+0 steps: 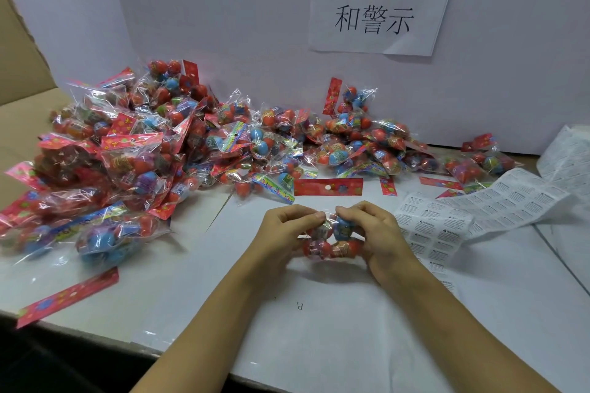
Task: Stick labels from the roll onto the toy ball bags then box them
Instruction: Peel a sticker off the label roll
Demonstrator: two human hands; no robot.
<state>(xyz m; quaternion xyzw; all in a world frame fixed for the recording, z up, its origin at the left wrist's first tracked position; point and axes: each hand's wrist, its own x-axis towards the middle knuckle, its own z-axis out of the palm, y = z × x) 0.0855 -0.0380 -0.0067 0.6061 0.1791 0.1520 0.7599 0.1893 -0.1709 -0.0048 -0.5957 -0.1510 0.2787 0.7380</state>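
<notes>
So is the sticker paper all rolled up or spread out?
Spread out: the label strip lies unrolled flat across the table, beside the right hand.

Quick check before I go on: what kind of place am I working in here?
Most likely a packing or inspection bench in a small factory or warehouse. A big heap of toy ball bags covers the table, a strip of warning labels lies at the right, and a printed Chinese notice hangs on the white partition.

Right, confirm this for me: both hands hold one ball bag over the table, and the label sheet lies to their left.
Not quite. The head view shows both hands, left hand and right hand, holding one ball bag over the table, but the label sheet lies to their right.
</notes>
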